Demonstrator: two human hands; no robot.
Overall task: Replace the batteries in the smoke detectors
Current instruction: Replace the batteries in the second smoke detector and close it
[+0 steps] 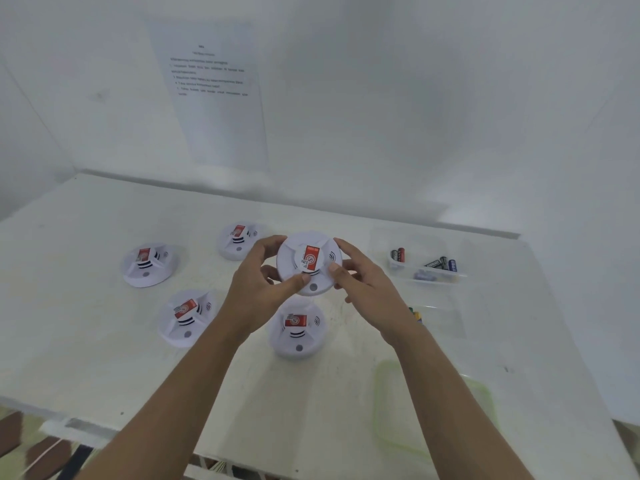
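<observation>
Head view: left hand (256, 289) and right hand (363, 282) both grip one smoke detector (308, 261) by its rim, held above the table (104, 341). Probably the opening step; next needs a counter-twist to free the base. Batteries (443, 264) sit right of it. Its red label (310, 258) and the wall sheet (214, 91) above: unreadable.

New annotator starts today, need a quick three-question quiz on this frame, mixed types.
1. True or false: the left hand and right hand both grip the same smoke detector.
2. How many other detectors rest on the table?
3. The loose batteries lie: A) in the clear container on the right; B) on the wall sheet; C) in the left hand.

Key: 1 true; 2 four; 3 A.
</observation>
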